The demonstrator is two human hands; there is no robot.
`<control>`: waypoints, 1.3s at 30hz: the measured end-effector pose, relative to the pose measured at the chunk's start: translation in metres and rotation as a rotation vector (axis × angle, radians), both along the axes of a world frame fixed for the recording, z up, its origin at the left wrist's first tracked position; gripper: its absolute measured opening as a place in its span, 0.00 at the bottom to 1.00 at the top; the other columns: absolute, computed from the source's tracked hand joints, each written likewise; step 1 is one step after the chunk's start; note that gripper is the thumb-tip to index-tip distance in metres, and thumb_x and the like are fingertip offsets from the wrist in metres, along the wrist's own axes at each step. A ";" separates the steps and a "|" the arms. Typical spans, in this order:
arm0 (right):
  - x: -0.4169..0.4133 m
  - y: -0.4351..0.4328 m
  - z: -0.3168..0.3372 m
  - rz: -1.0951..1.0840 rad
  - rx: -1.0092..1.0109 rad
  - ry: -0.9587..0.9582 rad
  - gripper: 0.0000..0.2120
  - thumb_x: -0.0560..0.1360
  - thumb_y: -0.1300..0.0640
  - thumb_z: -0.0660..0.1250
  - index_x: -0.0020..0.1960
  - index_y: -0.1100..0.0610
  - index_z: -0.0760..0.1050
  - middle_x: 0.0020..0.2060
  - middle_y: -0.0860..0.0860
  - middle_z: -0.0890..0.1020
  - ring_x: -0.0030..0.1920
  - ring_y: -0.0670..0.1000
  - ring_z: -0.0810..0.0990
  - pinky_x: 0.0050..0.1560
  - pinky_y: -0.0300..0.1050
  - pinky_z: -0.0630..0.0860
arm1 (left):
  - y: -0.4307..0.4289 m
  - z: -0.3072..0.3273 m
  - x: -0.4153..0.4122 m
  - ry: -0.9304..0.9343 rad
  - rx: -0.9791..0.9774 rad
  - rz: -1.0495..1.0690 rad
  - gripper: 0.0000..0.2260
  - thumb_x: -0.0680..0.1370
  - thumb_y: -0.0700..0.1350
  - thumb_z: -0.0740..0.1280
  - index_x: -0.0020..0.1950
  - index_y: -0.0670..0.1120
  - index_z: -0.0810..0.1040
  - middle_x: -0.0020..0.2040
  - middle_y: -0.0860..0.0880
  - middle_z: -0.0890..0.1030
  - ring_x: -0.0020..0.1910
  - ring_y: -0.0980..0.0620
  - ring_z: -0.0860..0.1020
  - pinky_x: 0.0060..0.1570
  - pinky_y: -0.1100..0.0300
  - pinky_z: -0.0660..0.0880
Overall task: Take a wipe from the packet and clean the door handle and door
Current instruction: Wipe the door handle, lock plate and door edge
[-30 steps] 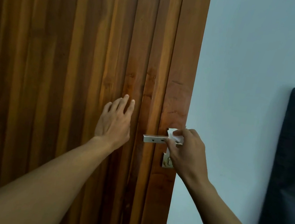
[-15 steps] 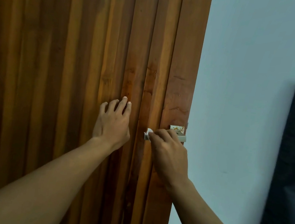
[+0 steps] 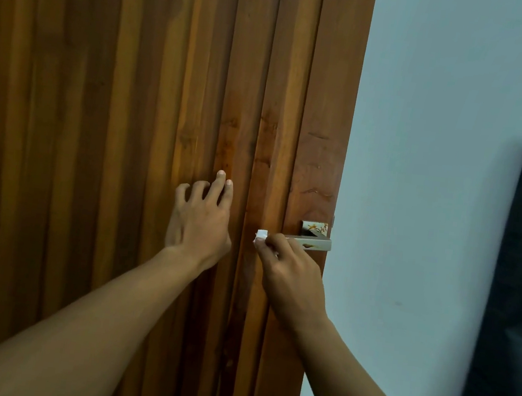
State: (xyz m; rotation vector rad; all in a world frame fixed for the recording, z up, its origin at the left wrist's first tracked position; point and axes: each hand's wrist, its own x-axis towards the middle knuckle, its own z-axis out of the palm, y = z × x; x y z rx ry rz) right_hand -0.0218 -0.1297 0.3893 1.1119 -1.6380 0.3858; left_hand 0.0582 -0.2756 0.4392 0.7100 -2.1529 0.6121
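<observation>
Door (image 3: 131, 116): dark brown wood with upright grooved boards, filling the left and middle of the view; its right edge meets the wall
Door handle (image 3: 316, 244): a flat metal lever lying level near the door's right edge, with brownish marks on it; its square plate (image 3: 314, 228) sits just above the lever's right end
Wipe (image 3: 261, 234): small, white and bunched, at the lever's free left end, touching the metal; only a little of it shows past the fingertips
Right grip (image 3: 289, 273): clenched round the wipe, fingers curled and pinching it against the left end of the lever, back of the hand toward the camera, forearm coming up from the lower right
Left grip (image 3: 200, 223): released and holding nothing, resting against the door boards just left of the handle; two fingers reach upward with their tips on the wood, the other two are bent
Wall (image 3: 439, 154): pale blue-grey, plain, right of the door
Dark panel (image 3: 520, 295): upright, near black, at the right border against the wall; what it is cannot be told
</observation>
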 end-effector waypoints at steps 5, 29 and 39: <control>-0.015 0.012 -0.003 -0.019 -0.042 0.022 0.23 0.63 0.63 0.79 0.57 0.63 0.80 0.46 0.59 0.83 0.43 0.57 0.83 0.37 0.46 0.80 | -0.003 -0.001 -0.001 -0.009 0.003 0.007 0.34 0.77 0.52 0.61 0.79 0.46 0.53 0.80 0.44 0.54 0.73 0.43 0.63 0.70 0.43 0.61; -0.054 0.047 -0.008 -0.036 -0.170 -0.091 0.22 0.64 0.70 0.75 0.57 0.64 0.80 0.48 0.58 0.82 0.41 0.59 0.81 0.34 0.48 0.79 | 0.001 -0.002 -0.003 0.008 -0.011 0.035 0.32 0.76 0.52 0.62 0.78 0.46 0.57 0.79 0.44 0.57 0.70 0.43 0.66 0.68 0.42 0.62; -0.055 0.047 -0.002 0.118 -0.494 -0.455 0.08 0.76 0.59 0.69 0.54 0.58 0.83 0.45 0.50 0.84 0.42 0.50 0.81 0.41 0.36 0.73 | 0.001 -0.002 -0.003 0.007 -0.024 0.046 0.32 0.76 0.51 0.63 0.78 0.45 0.59 0.79 0.43 0.59 0.70 0.42 0.67 0.68 0.41 0.63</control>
